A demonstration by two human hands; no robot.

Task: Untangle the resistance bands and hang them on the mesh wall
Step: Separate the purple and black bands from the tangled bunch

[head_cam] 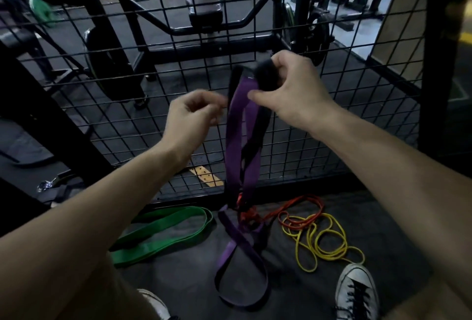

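A wide purple band [236,140] hangs in front of the black mesh wall [153,69], twisted with a black band [256,130]. My right hand [288,87] is shut on the top of both bands near the mesh. My left hand [194,115], blurred, sits just left of the purple band with fingers curled; I cannot tell if it touches the band. The purple band's lower loop [242,268] lies on the floor, knotted with a thin red band [293,209]. A green band [163,232] and a thin yellow band [324,243] lie on the floor.
My shoes show at the bottom, the right one [357,291] beside the yellow band. A black post [436,64] frames the mesh on the right. Behind the mesh stand gym machines, weight plates [319,36] and a bench.
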